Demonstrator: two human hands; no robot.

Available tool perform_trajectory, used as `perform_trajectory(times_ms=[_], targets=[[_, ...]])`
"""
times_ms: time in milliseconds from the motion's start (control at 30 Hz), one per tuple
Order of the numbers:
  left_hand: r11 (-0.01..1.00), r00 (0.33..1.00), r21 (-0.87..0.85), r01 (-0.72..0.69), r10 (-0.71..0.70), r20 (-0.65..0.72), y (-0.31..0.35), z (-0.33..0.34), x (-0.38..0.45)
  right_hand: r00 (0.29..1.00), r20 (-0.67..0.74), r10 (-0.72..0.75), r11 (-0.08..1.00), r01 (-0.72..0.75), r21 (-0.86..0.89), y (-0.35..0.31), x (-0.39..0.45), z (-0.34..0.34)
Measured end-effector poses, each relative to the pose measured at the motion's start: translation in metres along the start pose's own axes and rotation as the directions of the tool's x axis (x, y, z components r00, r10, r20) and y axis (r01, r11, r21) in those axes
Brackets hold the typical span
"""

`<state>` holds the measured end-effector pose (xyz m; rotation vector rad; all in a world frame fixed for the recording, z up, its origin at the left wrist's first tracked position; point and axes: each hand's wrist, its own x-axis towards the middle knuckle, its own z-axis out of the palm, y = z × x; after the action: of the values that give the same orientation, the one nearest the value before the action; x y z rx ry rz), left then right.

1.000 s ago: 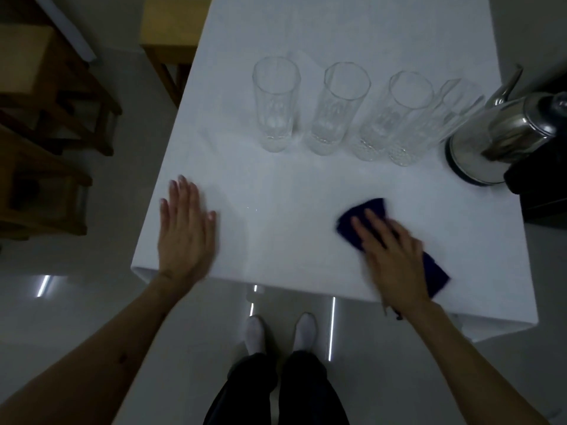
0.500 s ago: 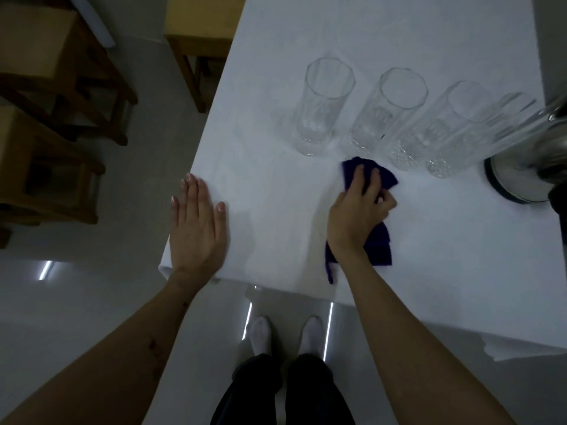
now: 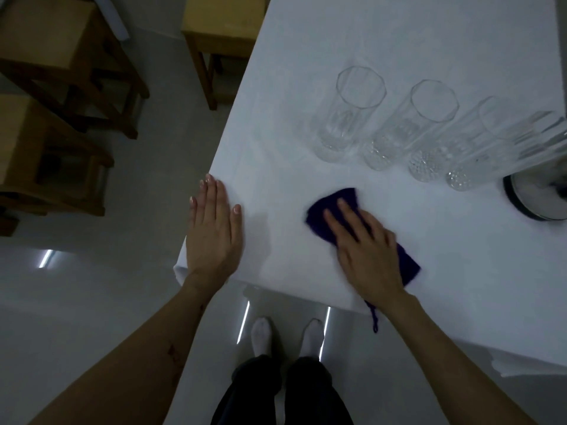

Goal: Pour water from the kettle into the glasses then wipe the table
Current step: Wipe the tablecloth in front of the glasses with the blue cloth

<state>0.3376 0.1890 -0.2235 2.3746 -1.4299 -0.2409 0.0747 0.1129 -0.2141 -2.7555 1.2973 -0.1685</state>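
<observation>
Several tall clear glasses [image 3: 352, 111] stand in a row across the white-clothed table [image 3: 399, 32]. Only the round base of the steel kettle [image 3: 537, 200] shows at the right edge. A dark blue cloth [image 3: 334, 210] lies flat on the table near its front edge, in front of the glasses. My right hand [image 3: 365, 250] presses down on the cloth with fingers spread and covers its middle. My left hand [image 3: 213, 234] rests flat, palm down, on the table's front left corner and holds nothing.
Wooden chairs with tan seats [image 3: 224, 23] stand on the grey floor left of the table. My feet in white socks [image 3: 260, 335] are below the table's front edge. A thread of the cloth hangs over that edge.
My right hand has slid the cloth back from just in front of the glasses toward the front edge and flattened on it. My left hand stays put. The view has shifted left.
</observation>
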Motion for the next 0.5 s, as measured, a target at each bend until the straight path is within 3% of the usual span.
perform_trajectory(times_ms=[100,200,367,500], targets=[[1.000,1.000,-0.011,0.000,0.000,0.006,0.001,0.001,-0.001,0.962,-0.016,0.274,0.962,-0.273,0.009,-0.006,0.028,0.002],[1.000,1.000,-0.022,0.003,-0.002,0.012,0.000,0.001,0.000,0.942,-0.007,0.334,0.939,-0.333,0.084,-0.044,0.072,0.007],[1.000,0.999,-0.027,0.000,0.000,0.033,-0.004,0.002,0.000,0.998,-0.029,-0.062,0.995,0.065,0.076,-0.072,0.062,0.015],[1.000,0.999,-0.023,-0.009,0.009,0.033,-0.004,0.001,0.000,0.928,0.005,-0.371,0.927,0.370,0.064,-0.032,0.001,0.012]])
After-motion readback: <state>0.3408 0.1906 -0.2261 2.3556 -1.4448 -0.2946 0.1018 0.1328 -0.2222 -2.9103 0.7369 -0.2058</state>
